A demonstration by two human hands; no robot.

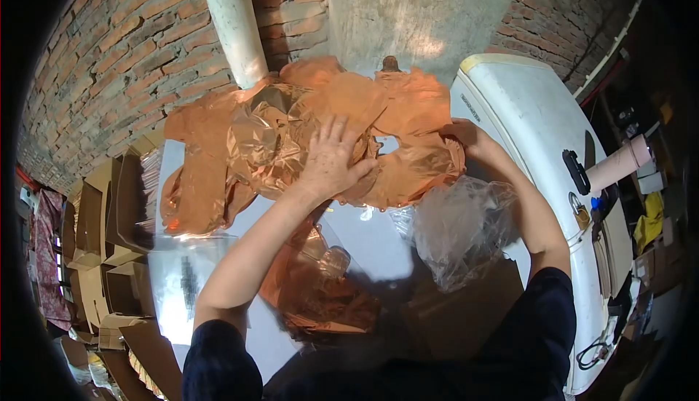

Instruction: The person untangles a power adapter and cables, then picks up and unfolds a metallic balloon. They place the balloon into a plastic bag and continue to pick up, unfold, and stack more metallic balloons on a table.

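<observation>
Two hands are on the heap of copper-coloured foil shapes [291, 139], which look like flat, uninflated foil balloons. The left hand [331, 161] lies spread, fingers apart, palm pressing down on the middle of the heap; its grip is flat on the foil and closed round nothing. The right hand [466, 135] sits at the heap's edge on that same side, and its fingers seem curled onto the border of one foil piece [415, 175], though I cannot tell whether they really pinch it.

Just under the right forearm, a crumpled clear plastic bag [462, 230] lies slack and looks empty. Nearer the person, below the left forearm, more copper foil [313, 292] sits in clear wrapping. Beside the left elbow, a flat transparent sleeve [182, 277] lies on the pale table [364, 237].

As I judge it, the sorting or gathering is at an early to middle stage: most of the foil lies loose and jumbled under the hands, one bundle looks already wrapped, and the clear bag has yet to take anything.

Beyond the right hand stands a white appliance [531, 124] like a chest freezer, with a small dark line of lettering near its top edge, too small to read. Cardboard boxes [109, 219] stacked out past the left elbow show no legible print. A brick wall [116, 44] rises behind the heap.
</observation>
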